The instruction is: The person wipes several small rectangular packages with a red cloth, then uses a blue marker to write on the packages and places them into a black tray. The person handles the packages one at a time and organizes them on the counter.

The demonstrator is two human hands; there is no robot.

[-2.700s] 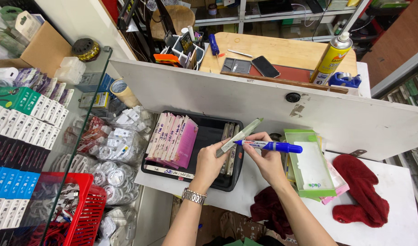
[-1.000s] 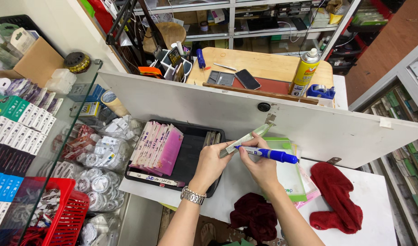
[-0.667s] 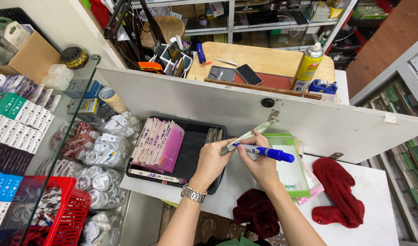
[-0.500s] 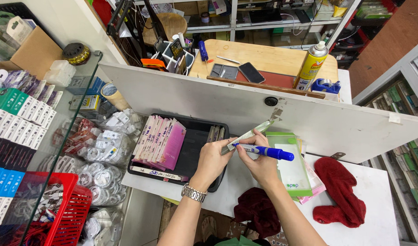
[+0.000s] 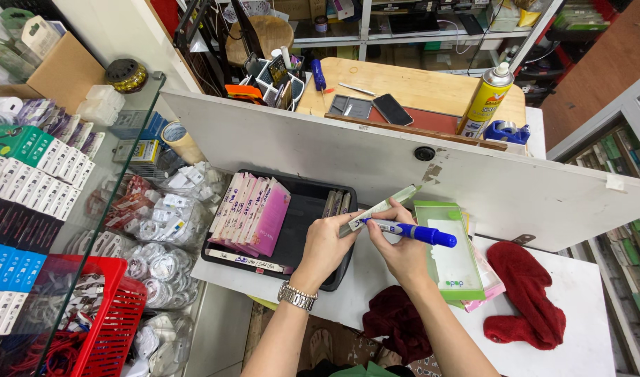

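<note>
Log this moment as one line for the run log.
left hand: holds slim pale packet | right hand: blue marker, tip on packet | black tray at left | red cloth at right

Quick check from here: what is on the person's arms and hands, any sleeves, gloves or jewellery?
Both forearms are bare, with no sleeves or gloves. The left hand has a silver metal link watch at its wrist. The right hand and its wrist show nothing worn.

The marker (image 5: 411,232) is glossy blue plastic; the slim packet (image 5: 379,207) looks like smooth, shiny card. The tray (image 5: 307,209) is matt black plastic, the rags (image 5: 526,304) rough red cloth, the counter (image 5: 585,335) smooth white laminate.
</note>
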